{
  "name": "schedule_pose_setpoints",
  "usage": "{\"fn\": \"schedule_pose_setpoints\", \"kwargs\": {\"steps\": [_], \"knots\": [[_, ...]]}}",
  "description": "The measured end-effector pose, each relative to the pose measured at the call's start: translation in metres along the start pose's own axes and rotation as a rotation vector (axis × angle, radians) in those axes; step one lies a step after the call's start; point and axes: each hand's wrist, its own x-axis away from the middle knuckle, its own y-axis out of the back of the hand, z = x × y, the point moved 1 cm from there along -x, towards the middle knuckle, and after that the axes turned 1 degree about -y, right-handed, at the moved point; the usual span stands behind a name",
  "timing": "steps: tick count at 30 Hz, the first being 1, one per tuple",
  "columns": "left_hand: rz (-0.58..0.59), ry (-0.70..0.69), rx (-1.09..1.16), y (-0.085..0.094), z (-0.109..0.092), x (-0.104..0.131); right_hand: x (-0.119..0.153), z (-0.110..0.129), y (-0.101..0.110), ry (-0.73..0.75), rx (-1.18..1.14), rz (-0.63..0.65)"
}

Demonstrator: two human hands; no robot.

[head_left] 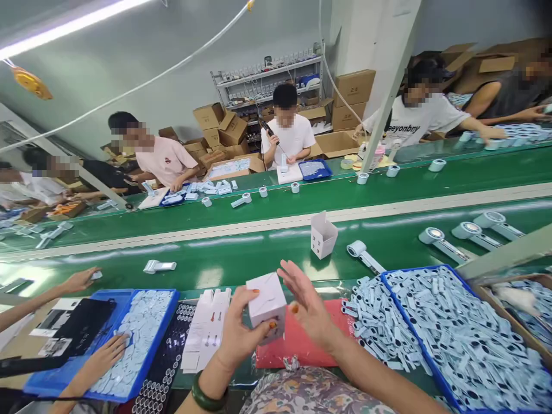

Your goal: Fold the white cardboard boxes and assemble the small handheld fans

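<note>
A small white cardboard box (pixel 268 300) is gripped in my left hand (pixel 238 329), thumb at the near side and index finger on its top edge. My right hand (pixel 313 316) is open beside the box, with fingers stretched out and pointing up. Whether its thumb touches the box, I cannot tell. Below both hands lies a red mat (pixel 317 336). To the left of my left hand is a stack of flat, printed white box blanks (pixel 207 330). Another white box (pixel 323 236), its top flap up, stands on the green conveyor belt (pixel 259 253).
At right, a blue tray (pixel 409 313) holds many light-blue plastic parts, with more heaped beside it. A co-worker's hand (pixel 110 348) reaches into a blue tray (pixel 166 313) at left. Light-blue handheld devices (pixel 357 250) lie on the belt. Several people sit across the line.
</note>
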Motion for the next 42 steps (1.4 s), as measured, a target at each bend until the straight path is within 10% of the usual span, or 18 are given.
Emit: {"fn": "schedule_pose_setpoints", "kwargs": {"steps": [13, 42], "knots": [[-0.071, 0.816, 1.015, -0.024, -0.044, -0.013, 0.020, -0.015, 0.014, 0.066, 0.612, 0.146], [0.157, 0.768, 0.613, -0.064, -0.006, -0.043, 0.011, -0.043, 0.052, -0.041, 0.530, 0.040]]}}
